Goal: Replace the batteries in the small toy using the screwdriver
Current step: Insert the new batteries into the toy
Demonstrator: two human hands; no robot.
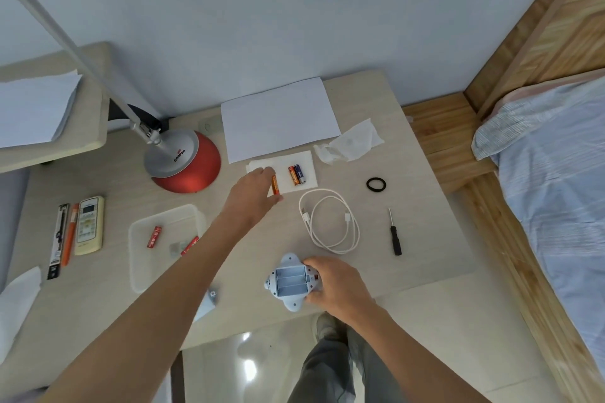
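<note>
Head view: the person stands at a pale table (409,239), both bare forearms reaching over it. The left hand (253,188) stretches toward the far middle of the table and pinches an orange battery (275,185) between thumb and fingertips, just over the near edge of a white napkin (307,160). On that napkin lie two batteries (296,175) side by side and touching, one orange and one dark blue.

The right hand (334,285) grips the toy (288,281) near the front edge of the table, fingers curled round its right side. The toy is pale blue and lies with its battery compartment facing up and uncovered, its three slots showing bare plastic.

The screwdriver (394,234), black-handled, lies flat on the table well to the right of the toy, apart from both hands. Between it and the left hand lies a coiled white cable (330,222). A black hair band (376,184) lies beyond the screwdriver.

Farther back are a sheet of paper (278,118) and a crumpled tissue (350,142). A lamp (186,163) with a red base stands to the left. Nearer on the left are a clear plastic tray (163,239) holding small red items, and a remote (89,225).
</note>
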